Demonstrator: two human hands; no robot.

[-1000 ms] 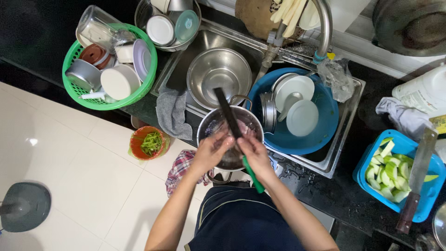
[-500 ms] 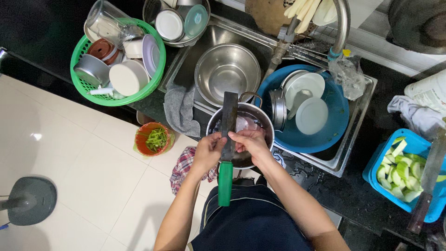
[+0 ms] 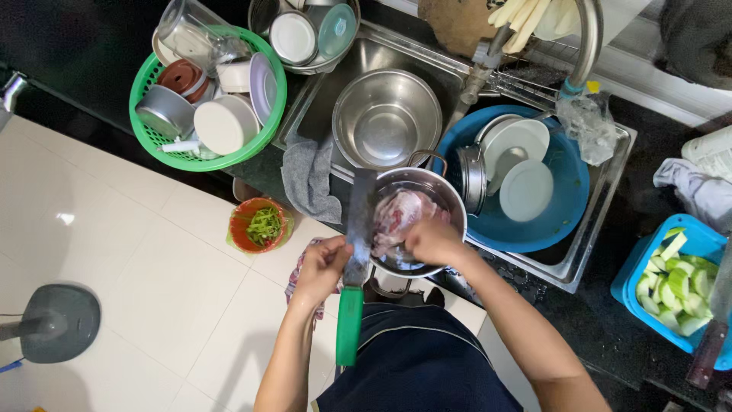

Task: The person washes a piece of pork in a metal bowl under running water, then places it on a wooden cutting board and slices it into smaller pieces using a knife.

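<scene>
Nearest to us, our left hand (image 3: 320, 267) is closed around a cleaver (image 3: 355, 267) where the blade meets the green handle, the handle pointing back toward our body and the broad blade reaching forward over the near rim of a steel pot (image 3: 450, 200). Our right hand (image 3: 431, 241) is inside that pot, fingers curled and pressed on the raw meat (image 3: 400, 214); the pot sits at the near edge of the sink (image 3: 602, 221). Just left of it a grey cloth (image 3: 309, 179) hangs over the sink's edge, with a small orange bowl of green scraps (image 3: 261, 226) below. Behind the pot stands an empty steel bowl (image 3: 386, 118), and to its right a blue basin (image 3: 568, 194) holding white plates. At the far left of the table sits a green basket (image 3: 267, 133) of dishes.
</scene>
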